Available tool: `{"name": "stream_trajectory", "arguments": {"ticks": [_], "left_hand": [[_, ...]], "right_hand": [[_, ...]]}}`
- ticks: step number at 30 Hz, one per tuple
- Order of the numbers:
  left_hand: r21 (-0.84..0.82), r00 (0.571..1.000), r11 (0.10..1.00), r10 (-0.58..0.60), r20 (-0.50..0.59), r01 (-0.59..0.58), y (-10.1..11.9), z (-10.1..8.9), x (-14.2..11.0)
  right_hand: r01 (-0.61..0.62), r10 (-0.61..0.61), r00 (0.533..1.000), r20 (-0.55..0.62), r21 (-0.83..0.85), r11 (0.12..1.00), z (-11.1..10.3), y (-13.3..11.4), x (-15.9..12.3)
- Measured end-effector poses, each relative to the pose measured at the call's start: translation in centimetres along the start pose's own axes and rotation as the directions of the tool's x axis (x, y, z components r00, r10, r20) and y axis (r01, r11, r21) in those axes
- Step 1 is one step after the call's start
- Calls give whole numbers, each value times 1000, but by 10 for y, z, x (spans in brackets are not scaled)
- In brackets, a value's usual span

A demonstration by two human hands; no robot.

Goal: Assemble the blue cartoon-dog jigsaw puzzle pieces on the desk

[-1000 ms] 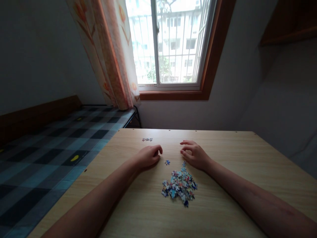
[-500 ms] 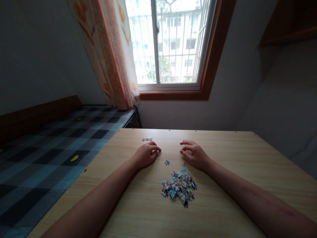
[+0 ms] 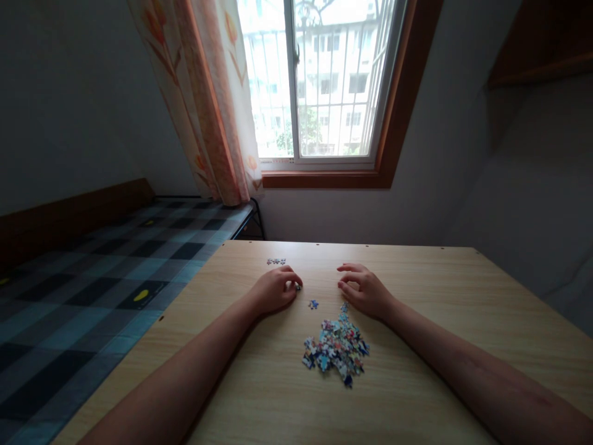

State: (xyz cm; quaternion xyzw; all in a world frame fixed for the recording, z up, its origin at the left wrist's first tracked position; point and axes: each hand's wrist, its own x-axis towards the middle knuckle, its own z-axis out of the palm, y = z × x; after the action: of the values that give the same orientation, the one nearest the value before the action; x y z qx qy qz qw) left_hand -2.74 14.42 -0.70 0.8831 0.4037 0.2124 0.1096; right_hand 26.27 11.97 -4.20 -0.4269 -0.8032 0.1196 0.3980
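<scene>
My left hand (image 3: 278,288) is closed, its thumb and fingertips on a small jigsaw piece (image 3: 299,287) that is mostly hidden by the fingers. My right hand (image 3: 364,289) rests on the wooden table with its fingers curved and apart, and nothing shows in it. Between the hands, slightly nearer to me, lies a loose blue jigsaw piece (image 3: 314,304). A heap of mixed jigsaw pieces (image 3: 336,346) spreads closer to me, with a few pale pieces (image 3: 343,308) trailing up beside my right hand. Beyond my left hand sits a short joined strip of pieces (image 3: 277,261).
The light wooden table (image 3: 440,296) reaches toward the wall below a barred window (image 3: 333,93). To the left stands a bed with a checked cover (image 3: 185,250), and an orange floral curtain (image 3: 208,123) hangs over its far end. A wooden shelf (image 3: 546,68) is at upper right.
My left fingertips have shifted slightly over the small jigsaw piece, which now shows less. My right hand and the heap stay where they were.
</scene>
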Motion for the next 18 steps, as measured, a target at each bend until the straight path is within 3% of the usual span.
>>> {"name": "stream_trajectory", "arguments": {"ticks": [7,10,14,15,18], "left_hand": [[133,991,985,-102,-81,112,7,6,2],[185,968,968,-127,-215,168,7,3,2],[178,859,895,-313,-406,410,-11,-7,2],[164,819,856,-386,-425,489,-18,-9,3],[150,758,785,-500,-419,601,-37,-12,4]], "right_hand": [[-5,5,1000,11,7,1000,-1,-2,0],[-8,9,1000,25,-3,1000,-1,-1,0],[-14,14,997,74,9,1000,-2,-3,2],[-8,6,996,93,19,1000,-3,-4,2],[20,-26,991,130,47,999,-4,-8,4]]}}
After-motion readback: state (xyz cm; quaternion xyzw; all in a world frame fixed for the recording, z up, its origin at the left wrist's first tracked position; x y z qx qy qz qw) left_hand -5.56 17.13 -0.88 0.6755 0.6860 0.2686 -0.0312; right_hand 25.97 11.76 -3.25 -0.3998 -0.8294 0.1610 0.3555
